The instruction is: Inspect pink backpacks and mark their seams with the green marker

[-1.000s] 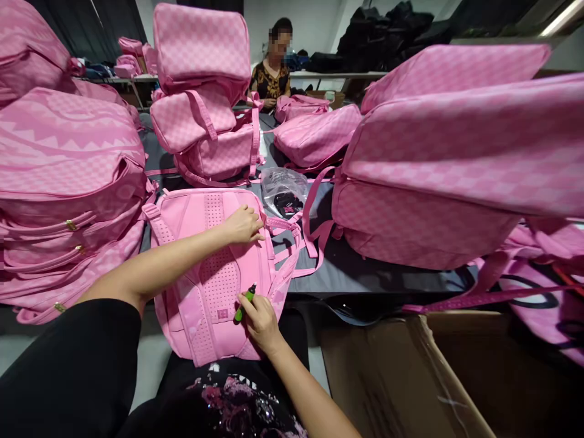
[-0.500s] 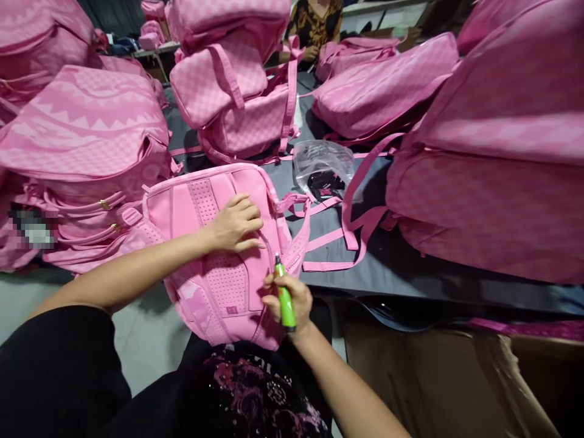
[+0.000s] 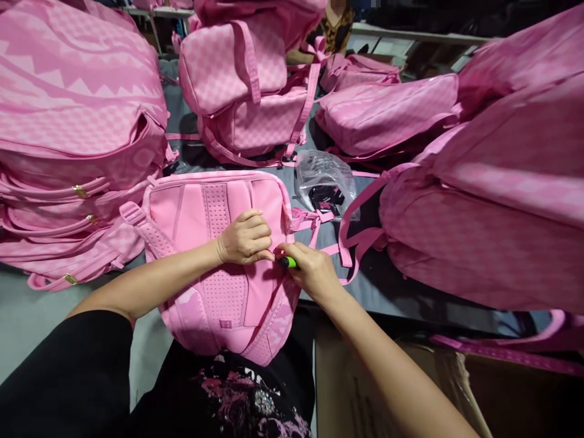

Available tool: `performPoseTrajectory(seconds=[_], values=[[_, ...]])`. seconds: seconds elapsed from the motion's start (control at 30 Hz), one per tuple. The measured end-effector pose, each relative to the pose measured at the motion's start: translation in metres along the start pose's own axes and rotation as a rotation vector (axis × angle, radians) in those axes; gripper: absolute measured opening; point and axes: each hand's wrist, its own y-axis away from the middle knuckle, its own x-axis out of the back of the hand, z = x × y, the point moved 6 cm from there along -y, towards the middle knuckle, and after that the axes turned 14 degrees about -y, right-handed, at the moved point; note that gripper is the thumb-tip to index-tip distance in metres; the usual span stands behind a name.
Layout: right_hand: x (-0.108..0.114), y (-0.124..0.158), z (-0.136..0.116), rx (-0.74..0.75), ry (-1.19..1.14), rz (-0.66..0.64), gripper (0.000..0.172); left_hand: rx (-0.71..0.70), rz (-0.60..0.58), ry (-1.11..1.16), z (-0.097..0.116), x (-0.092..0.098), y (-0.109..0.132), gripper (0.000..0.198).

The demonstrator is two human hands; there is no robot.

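Observation:
A pink backpack (image 3: pixel 223 277) leans between my lap and the table edge, its padded, perforated back panel facing up. My left hand (image 3: pixel 249 237) rests on that panel with the fingers curled in, thumb and fingertips pinching the fabric near the right-hand seam. Close beside it, my right hand (image 3: pixel 308 267) is closed around a green pen-shaped tool (image 3: pixel 288 262) with a dark end. The tool's tip is hidden by my fingers at the seam. One shoulder strap (image 3: pixel 150 231) hangs off the backpack's left side.
Pink bags are stacked at left (image 3: pixel 82 91), at centre back (image 3: pixel 255 73) and at right (image 3: pixel 479 213). On the dark table (image 3: pixel 365 286) lies a clear plastic bag (image 3: pixel 326 176) with black items inside. Below right stands a cardboard box (image 3: pixel 387 389). Another person (image 3: pixel 335 30) is behind the stacks.
My right hand has moved up to the backpack's seam beside my left hand, turning the green tool inward. My left hand has curled its fingers and shifted slightly right.

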Motion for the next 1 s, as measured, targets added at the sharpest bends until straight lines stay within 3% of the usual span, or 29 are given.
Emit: performPoseTrajectory(seconds=[0.17, 0.3, 0.4, 0.43, 0.5, 0.6, 0.67, 0.73, 0.87, 0.93, 1.0], values=[[-0.003, -0.015, -0.005, 0.143, 0.092, -0.058, 0.020, -0.009, 0.063, 0.024, -0.002, -0.005, -0.003, 0.051], [-0.005, -0.024, -0.011, 0.260, 0.117, 0.035, 0.022, -0.007, 0.070, 0.028, 0.001, -0.010, -0.002, 0.046], [-0.008, -0.029, -0.011, 0.318, 0.167, 0.089, 0.020, 0.030, 0.072, 0.023, -0.006, -0.003, -0.005, 0.041], [-0.008, -0.029, -0.012, 0.349, 0.198, 0.104, 0.020, 0.093, 0.080, 0.016, -0.016, 0.003, -0.008, 0.041], [-0.006, -0.029, -0.015, 0.431, 0.277, 0.140, 0.020, 0.363, 0.068, -0.009, -0.051, 0.018, -0.014, 0.044], [0.003, -0.038, -0.022, 0.536, 0.417, 0.232, 0.014, 0.825, -0.095, -0.024, -0.108, 0.035, -0.010, 0.053], [0.009, -0.058, -0.025, 0.530, 0.490, 0.301, 0.011, 0.904, -0.216, -0.033, -0.124, 0.042, -0.010, 0.059], [0.016, -0.086, -0.029, 0.467, 0.503, 0.374, 0.014, 0.883, -0.245, -0.078, -0.123, 0.052, -0.012, 0.060], [0.031, -0.130, -0.045, 0.322, 0.395, 0.515, 0.024, 0.884, -0.125, -0.174, -0.104, 0.081, -0.005, 0.055], [0.042, -0.129, -0.058, 0.317, 0.334, 0.554, 0.023, 0.887, -0.084, -0.195, -0.098, 0.095, 0.004, 0.053], [0.057, -0.110, -0.066, 0.313, 0.255, 0.614, 0.021, 0.884, -0.069, -0.223, -0.098, 0.104, 0.015, 0.051]])
